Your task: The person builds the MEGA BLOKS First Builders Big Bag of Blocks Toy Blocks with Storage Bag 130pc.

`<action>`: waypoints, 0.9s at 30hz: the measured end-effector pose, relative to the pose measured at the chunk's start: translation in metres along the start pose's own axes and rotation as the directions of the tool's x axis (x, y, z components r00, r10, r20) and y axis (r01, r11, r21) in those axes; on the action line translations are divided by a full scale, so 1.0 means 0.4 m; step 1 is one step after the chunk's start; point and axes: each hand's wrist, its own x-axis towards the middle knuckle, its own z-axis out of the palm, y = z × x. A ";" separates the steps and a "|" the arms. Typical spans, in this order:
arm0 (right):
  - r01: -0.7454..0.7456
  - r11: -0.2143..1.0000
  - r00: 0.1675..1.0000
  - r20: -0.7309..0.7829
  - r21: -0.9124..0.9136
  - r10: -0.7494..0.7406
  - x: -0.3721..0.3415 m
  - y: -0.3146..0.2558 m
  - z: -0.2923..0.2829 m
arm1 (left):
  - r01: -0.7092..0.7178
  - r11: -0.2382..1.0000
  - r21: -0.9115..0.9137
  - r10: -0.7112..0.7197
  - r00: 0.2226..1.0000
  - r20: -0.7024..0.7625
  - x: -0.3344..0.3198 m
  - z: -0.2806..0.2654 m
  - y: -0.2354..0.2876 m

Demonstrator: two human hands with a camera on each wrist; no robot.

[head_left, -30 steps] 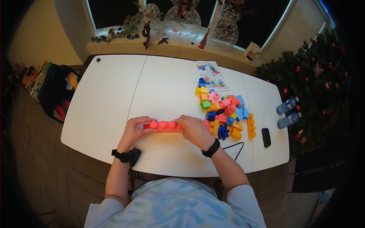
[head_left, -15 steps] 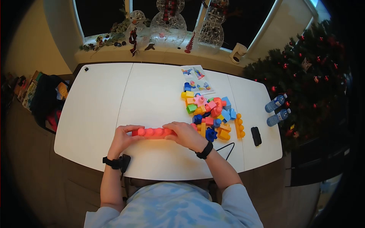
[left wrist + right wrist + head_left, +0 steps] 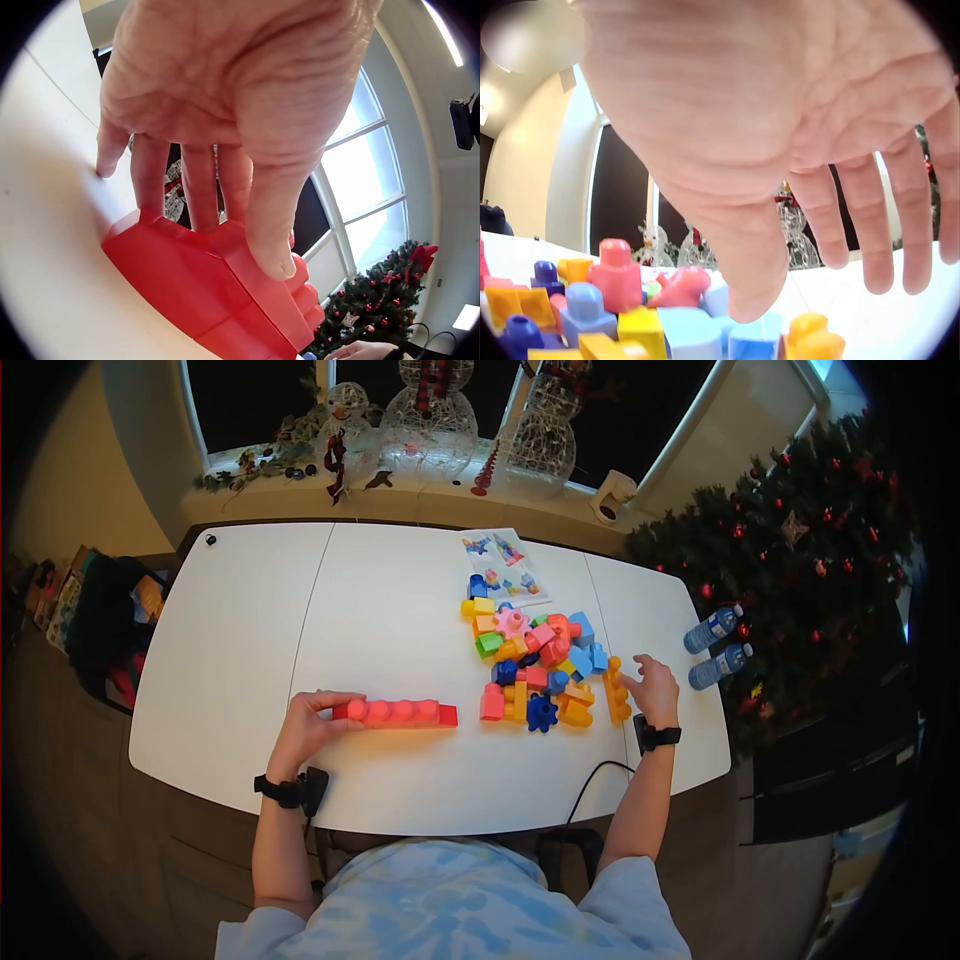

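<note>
While my left hand pinches the red block bar by its left end — thumb near side, fingers far side — my right hand is open, fingers apart, beside the yellow bar; the red one sits studs up, left of the pile; my right forearm angles outward.

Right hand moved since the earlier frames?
Yes, rightward. In the head view the right hand has gone from the pink row, left of the block pile, to the pile's right side, near the orange strip.
</note>
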 end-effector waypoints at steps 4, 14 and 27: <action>-0.067 0.993 0.986 0.148 -0.095 0.081 0.008 0.070 0.134 | 0.016 1.000 0.023 -0.017 1.000 0.015 -0.010 0.002 0.021; 0.306 0.835 0.951 -0.194 0.456 -0.243 -0.037 -0.252 -0.055 | -0.095 0.993 0.067 0.090 0.993 0.079 -0.019 0.008 -0.010; 0.679 0.531 0.377 0.380 0.507 -0.845 -0.056 -0.659 0.181 | -0.096 0.961 0.261 0.100 0.995 -0.002 -0.015 0.019 -0.029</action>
